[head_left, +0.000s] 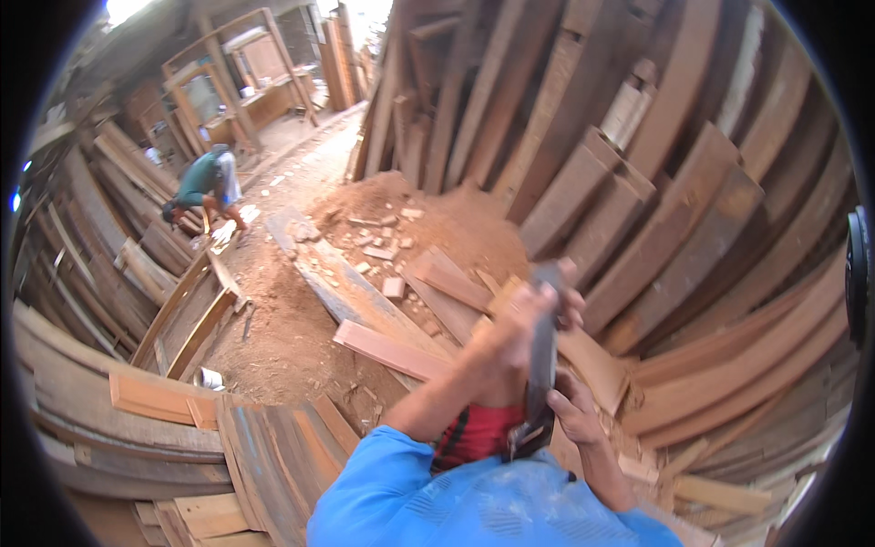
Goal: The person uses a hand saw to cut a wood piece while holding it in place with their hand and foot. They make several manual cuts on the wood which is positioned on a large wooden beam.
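Both of my hands are in front of my body, around a long, flat, dark grey strip-like thing (542, 356) that stands lengthwise between them; blur hides its exact kind. My left hand (521, 314) is closed round its far end, with fingertips showing on the right side. Lower down, my right hand (576, 410) is closed at its right edge, thumb and curled fingers against it. At the near end, a dark piece (529, 438) sits close to my blue shirt. Beyond my hands, planks (447, 283) and a reddish board (392, 351) lie on the ground.
Tall timber planks (674, 201) lean along the right side. A sawdust heap (419, 205) with wood offcuts lies ahead. Stacked boards (283, 456) are at the near left. A person (208, 182) bends over wood at the far left. A white can (210, 378) lies nearby.
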`<state>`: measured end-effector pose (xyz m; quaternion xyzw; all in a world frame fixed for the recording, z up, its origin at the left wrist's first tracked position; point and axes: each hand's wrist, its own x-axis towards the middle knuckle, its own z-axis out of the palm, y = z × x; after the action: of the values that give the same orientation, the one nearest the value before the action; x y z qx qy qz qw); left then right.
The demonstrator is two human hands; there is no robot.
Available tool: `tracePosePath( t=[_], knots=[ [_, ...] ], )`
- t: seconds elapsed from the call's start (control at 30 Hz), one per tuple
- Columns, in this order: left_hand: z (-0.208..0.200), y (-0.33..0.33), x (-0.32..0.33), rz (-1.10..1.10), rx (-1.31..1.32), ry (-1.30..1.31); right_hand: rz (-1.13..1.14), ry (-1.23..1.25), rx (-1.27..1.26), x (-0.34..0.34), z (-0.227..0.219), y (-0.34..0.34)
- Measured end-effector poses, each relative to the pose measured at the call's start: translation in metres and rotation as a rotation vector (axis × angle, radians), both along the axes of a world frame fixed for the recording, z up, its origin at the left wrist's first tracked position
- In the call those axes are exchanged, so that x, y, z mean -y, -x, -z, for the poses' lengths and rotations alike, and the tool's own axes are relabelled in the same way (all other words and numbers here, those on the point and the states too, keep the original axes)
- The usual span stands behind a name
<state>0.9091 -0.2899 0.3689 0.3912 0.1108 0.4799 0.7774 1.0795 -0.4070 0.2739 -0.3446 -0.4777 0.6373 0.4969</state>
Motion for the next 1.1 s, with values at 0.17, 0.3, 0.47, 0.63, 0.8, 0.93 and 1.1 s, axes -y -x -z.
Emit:
tracePosePath(
  t=[0.17,0.3,0.47,0.63,0.8,0.93,1.1],
  knots=[
    [-0.027,0.029,-0.027,-0.317,0.184,0.045,-0.092,0.032,0.325,0.017,-0.013,-0.017],
    [-0.011,0.039,-0.073,-0.196,0.436,0.047,0.121,-0.226,0.428,0.033,-0.09,0.0],
    [0.014,0.031,-0.121,-0.214,0.346,0.489,0.229,-0.518,0.588,0.043,-0.114,0.008],
    [0.038,0.022,-0.126,-0.299,0.117,0.577,0.303,-0.566,0.628,0.036,-0.112,0.015],
    [0.05,0.034,-0.128,-0.099,0.245,0.477,0.275,-0.526,0.596,0.034,-0.111,0.019],
    [0.045,0.036,-0.122,0.017,0.327,0.455,0.234,-0.468,0.565,0.033,-0.113,0.022],
    [0.032,0.032,-0.107,-0.098,0.337,0.369,0.213,-0.528,0.911,0.021,-0.109,0.017]
  ],
)
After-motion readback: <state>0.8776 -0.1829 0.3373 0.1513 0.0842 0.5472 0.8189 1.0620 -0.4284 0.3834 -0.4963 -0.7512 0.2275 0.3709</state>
